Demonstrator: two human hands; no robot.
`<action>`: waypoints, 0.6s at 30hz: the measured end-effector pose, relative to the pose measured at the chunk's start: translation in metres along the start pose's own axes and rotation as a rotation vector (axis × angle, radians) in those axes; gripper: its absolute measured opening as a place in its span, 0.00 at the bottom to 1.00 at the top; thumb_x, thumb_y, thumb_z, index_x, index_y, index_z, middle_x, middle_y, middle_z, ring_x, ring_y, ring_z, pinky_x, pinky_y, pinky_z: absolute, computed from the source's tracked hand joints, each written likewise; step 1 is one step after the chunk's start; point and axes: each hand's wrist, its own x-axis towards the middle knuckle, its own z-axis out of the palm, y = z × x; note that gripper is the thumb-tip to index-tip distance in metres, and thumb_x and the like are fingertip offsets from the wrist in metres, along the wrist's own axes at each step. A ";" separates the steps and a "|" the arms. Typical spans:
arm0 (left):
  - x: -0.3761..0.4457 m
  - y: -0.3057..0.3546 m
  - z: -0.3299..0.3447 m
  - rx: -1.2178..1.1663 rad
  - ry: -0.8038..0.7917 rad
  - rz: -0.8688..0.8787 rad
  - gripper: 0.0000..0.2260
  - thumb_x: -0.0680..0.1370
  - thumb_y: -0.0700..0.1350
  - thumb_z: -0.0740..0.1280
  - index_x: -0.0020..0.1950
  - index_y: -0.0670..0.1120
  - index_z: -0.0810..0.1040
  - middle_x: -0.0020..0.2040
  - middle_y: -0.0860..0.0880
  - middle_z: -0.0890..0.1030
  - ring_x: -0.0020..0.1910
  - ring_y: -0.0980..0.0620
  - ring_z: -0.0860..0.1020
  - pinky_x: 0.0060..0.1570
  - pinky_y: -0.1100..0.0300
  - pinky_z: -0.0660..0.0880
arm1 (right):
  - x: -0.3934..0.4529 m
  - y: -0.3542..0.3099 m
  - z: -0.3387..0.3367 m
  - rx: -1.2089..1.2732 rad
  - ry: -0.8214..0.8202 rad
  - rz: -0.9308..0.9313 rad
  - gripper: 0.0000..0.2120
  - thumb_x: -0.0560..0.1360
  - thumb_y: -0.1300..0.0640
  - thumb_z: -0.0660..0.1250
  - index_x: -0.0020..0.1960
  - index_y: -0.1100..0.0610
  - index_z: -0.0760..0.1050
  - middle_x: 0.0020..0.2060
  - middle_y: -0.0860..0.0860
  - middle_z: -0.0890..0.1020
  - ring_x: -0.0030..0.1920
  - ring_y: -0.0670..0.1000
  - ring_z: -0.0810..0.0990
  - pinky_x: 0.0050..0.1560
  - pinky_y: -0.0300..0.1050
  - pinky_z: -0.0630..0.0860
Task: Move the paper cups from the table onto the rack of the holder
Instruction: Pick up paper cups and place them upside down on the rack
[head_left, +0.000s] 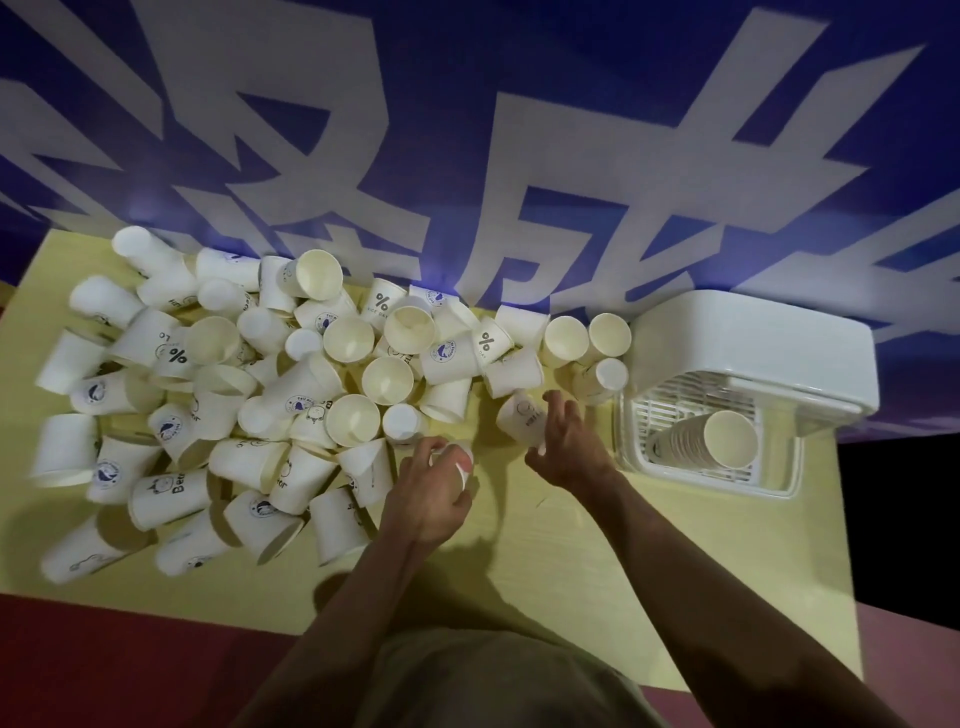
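Observation:
Several white paper cups lie heaped over the left and middle of the yellow table, some on their sides, some mouth up. My left hand grips one cup near the table's middle. My right hand curls its fingers round another cup just to the right. At the far right stands the white holder; its rack carries a nested stack of cups lying on its side.
A blue wall with large white characters rises behind the table. Several cups stand between my right hand and the holder. Red floor shows below the table's front edge.

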 end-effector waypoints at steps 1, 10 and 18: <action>-0.001 0.001 0.002 0.003 -0.004 0.005 0.18 0.78 0.52 0.68 0.66 0.52 0.72 0.71 0.51 0.64 0.65 0.46 0.71 0.53 0.48 0.79 | -0.003 0.000 0.002 -0.038 -0.060 0.010 0.41 0.73 0.50 0.73 0.77 0.55 0.53 0.64 0.60 0.73 0.56 0.63 0.81 0.53 0.60 0.82; -0.018 -0.006 0.005 -0.057 0.029 -0.054 0.20 0.78 0.56 0.68 0.68 0.54 0.71 0.71 0.54 0.63 0.64 0.48 0.70 0.52 0.55 0.74 | -0.017 0.000 0.019 -0.268 -0.153 -0.087 0.41 0.77 0.43 0.71 0.80 0.43 0.47 0.60 0.57 0.79 0.55 0.59 0.82 0.52 0.55 0.81; -0.030 0.009 0.006 -0.098 0.051 0.008 0.18 0.77 0.52 0.70 0.66 0.53 0.73 0.70 0.52 0.65 0.66 0.46 0.71 0.60 0.46 0.76 | -0.038 0.013 0.009 0.031 0.024 -0.126 0.21 0.79 0.48 0.69 0.65 0.61 0.75 0.64 0.60 0.75 0.55 0.61 0.80 0.53 0.55 0.80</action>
